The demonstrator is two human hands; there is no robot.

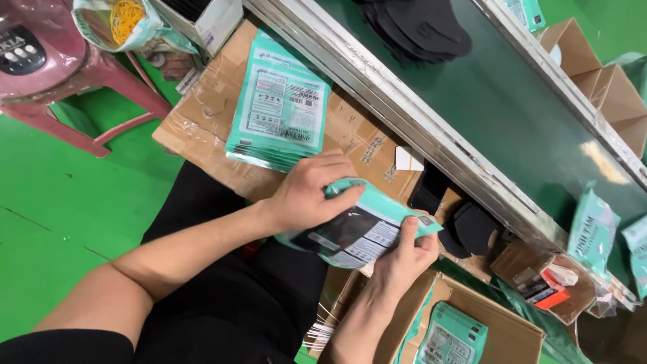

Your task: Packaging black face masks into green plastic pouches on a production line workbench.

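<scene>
Both hands [357, 219] gripping teal pouch [360, 229], teal stack [278, 111] beyond

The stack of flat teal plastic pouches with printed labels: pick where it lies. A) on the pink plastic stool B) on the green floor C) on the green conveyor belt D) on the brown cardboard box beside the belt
D: the stack of flat teal plastic pouches rests on the brown cardboard box, left of the belt's metal rail.
</scene>
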